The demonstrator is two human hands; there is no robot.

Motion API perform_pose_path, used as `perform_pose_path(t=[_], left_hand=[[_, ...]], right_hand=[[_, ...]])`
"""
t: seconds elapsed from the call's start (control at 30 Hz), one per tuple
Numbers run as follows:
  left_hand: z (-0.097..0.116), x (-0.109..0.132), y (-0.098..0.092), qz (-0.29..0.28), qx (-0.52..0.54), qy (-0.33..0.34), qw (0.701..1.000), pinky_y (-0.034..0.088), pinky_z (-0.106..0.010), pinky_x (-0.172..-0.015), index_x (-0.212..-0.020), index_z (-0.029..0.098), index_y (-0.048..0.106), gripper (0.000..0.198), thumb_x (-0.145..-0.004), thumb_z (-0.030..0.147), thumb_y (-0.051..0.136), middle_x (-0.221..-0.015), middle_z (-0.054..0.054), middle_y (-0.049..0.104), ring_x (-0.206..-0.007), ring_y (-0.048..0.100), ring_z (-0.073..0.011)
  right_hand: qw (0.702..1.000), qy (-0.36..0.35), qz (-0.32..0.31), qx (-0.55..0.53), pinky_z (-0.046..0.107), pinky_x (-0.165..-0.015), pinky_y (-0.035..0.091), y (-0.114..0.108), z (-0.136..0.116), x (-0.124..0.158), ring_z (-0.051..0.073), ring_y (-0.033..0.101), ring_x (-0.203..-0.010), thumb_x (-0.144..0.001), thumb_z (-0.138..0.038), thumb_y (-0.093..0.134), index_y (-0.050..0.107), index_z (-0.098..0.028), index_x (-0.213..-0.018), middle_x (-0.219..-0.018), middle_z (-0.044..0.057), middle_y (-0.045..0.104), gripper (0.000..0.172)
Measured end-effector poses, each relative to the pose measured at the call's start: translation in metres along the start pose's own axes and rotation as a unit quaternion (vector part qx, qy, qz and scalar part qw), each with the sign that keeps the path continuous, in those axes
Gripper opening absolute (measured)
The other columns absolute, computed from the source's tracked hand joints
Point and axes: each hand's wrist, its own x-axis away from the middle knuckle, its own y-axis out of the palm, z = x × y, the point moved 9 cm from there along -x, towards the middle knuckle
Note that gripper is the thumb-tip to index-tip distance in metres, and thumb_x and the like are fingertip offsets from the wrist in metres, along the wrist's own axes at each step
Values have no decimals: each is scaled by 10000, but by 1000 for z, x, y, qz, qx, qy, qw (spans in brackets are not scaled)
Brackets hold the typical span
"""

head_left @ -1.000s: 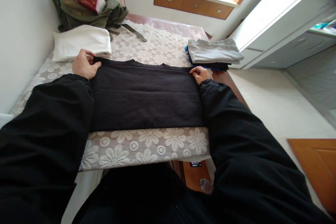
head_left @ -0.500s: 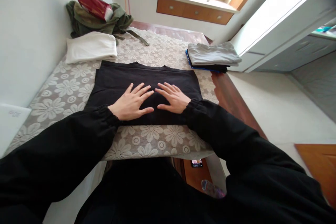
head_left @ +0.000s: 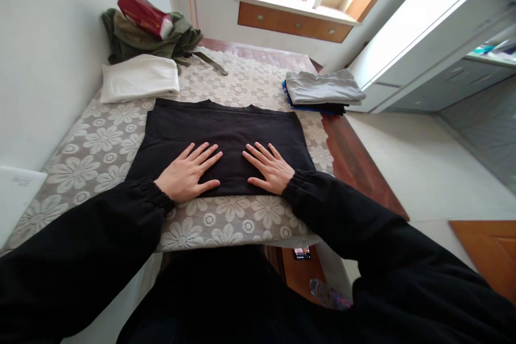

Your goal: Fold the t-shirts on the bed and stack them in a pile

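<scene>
A black folded garment (head_left: 229, 129) lies flat on the lace tablecloth (head_left: 234, 207), its long edge toward me; which kind of garment it is, I cannot tell. My left hand (head_left: 189, 172) rests palm down on its near left part, fingers spread. On the near right part lies my right hand (head_left: 270, 167), also flat with its fingers apart. A stretch of black cloth shows between the two hands. Neither hand grips anything.
Beyond the garment at left are a folded white cloth (head_left: 139, 79) and a green backpack (head_left: 153, 43) with a red packet (head_left: 144, 13) on it. Folded clothes (head_left: 324, 87) are stacked at right. Below the table edge are a phone (head_left: 302, 253) and a plastic bottle (head_left: 326, 293).
My hands have moved apart and toward me over the black garment, the left one to the left and the right one slightly right. The view has tilted up a little.
</scene>
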Motion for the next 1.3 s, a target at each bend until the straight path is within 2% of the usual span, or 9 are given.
perform_pose_path(t=[0.2, 0.3, 0.4, 0.53, 0.67, 0.8, 0.97, 1.1, 1.3], left_hand=[[-43, 68, -5, 18, 15, -31, 999, 209, -578, -1404, -1761, 347, 214, 836, -1042, 738, 387, -1811, -13, 249, -1689, 243, -315], [-56, 93, -6, 21, 25, -43, 999, 239, -603, -1397, -1760, 394, 151, 888, -1007, 756, 453, -1809, 7, 244, -1680, 261, -330], [-67, 113, -9, 23, 47, -48, 997, 286, -613, -1381, -1747, 434, 171, 896, -982, 737, 526, -1796, 23, 270, -1660, 303, -350], [-85, 140, -23, 66, 105, -59, 991, 407, -561, -1341, -1679, 588, 254, 762, -994, 598, 587, -1734, 112, 389, -1575, 474, -324], [-92, 161, -46, 144, 102, -46, 983, 567, -511, -1229, -1516, 783, 358, 672, -987, 477, 638, -1553, 230, 586, -1346, 709, -277], [-90, 170, -57, 171, 96, -40, 980, 647, -438, -1131, -1444, 807, 427, 675, -940, 418, 648, -1362, 242, 719, -1153, 802, -264], [-92, 169, -58, 164, 139, -58, 975, 625, -411, -1159, -1490, 774, 438, 776, -865, 368, 657, -1417, 220, 701, -1216, 778, -271], [-94, 169, -57, 178, 155, -62, 970, 650, -416, -1122, -1419, 765, 550, 693, -895, 321, 645, -1410, 226, 704, -1202, 784, -251], [-111, 186, -52, 228, 207, -220, 926, 649, -484, -1085, -1197, 605, 684, 378, -913, 386, 564, -1190, 159, 818, -1154, 796, -295]], right_hand=[[1000, -5, 2, 18, 650, -1363, 184, -13, 30, 70, 373, 187, -1691, -1087, -563, 546, 150, -270, -1789, -1828, 98, 185, 858], [999, -31, -19, 11, 640, -1362, 231, -16, 40, 95, 367, 190, -1690, -1070, -575, 569, 156, -251, -1787, -1824, 102, 190, 889], [998, -60, -20, -9, 652, -1345, 289, -23, 47, 117, 373, 237, -1675, -1054, -569, 599, 200, -220, -1779, -1808, 127, 243, 898], [995, -94, 26, -10, 565, -1276, 475, -41, 61, 151, 333, 415, -1607, -1073, -338, 600, 381, -202, -1723, -1710, 151, 464, 699], [992, -103, 70, -10, 467, -1186, 597, -56, 73, 176, 301, 618, -1453, -1023, -168, 591, 640, -232, -1544, -1498, 125, 690, 527], [991, -61, 109, -45, 438, -1136, 644, -64, 81, 182, 293, 714, -1331, -1004, -193, 652, 739, -302, -1415, -1362, 80, 769, 433], [987, -20, 142, -74, 440, -1048, 699, -68, 83, 179, 297, 773, -1222, -1026, -208, 650, 795, -337, -1280, -1275, 54, 805, 320], [977, 35, 155, -141, 458, -994, 719, -71, 94, 173, 304, 801, -1144, -1034, -231, 627, 797, -362, -1206, -1267, 36, 808, 275], [954, 101, 185, -212, 468, -817, 744, -87, 106, 170, 328, 835, -981, -1015, -313, 654, 789, -417, -1134, -1103, -6, 847, 208]])
